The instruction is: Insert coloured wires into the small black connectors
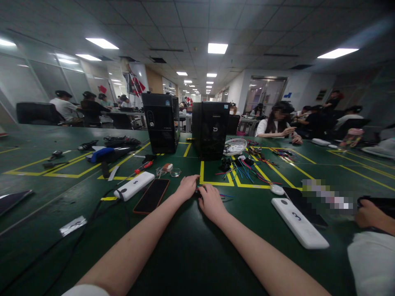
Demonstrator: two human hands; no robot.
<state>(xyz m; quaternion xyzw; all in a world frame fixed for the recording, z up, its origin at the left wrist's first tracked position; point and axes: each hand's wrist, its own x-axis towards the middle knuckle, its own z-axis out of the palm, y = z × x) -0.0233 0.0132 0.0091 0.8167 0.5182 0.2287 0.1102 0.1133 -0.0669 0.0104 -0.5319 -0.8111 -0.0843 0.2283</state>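
Note:
My left hand [187,187] and my right hand [212,202] meet at the middle of the green table. Their fingers are bent inward and close together. Thin blue and red wires [226,197] stick out past my right hand, whose fingers close over a small dark part at their end. What the left fingers pinch, if anything, is hidden. Just left of my left hand lies a dark phone [152,196] with an orange edge. Beyond the hands are loose coloured wires [243,170] with black connectors.
Two black computer towers [161,123] stand at the back. White power banks [299,222] lie right and left. Glasses [174,172], a red screwdriver [143,167] and a white basket [235,146] are beyond. A neighbour's hand [368,213] is at the right; another person sits across.

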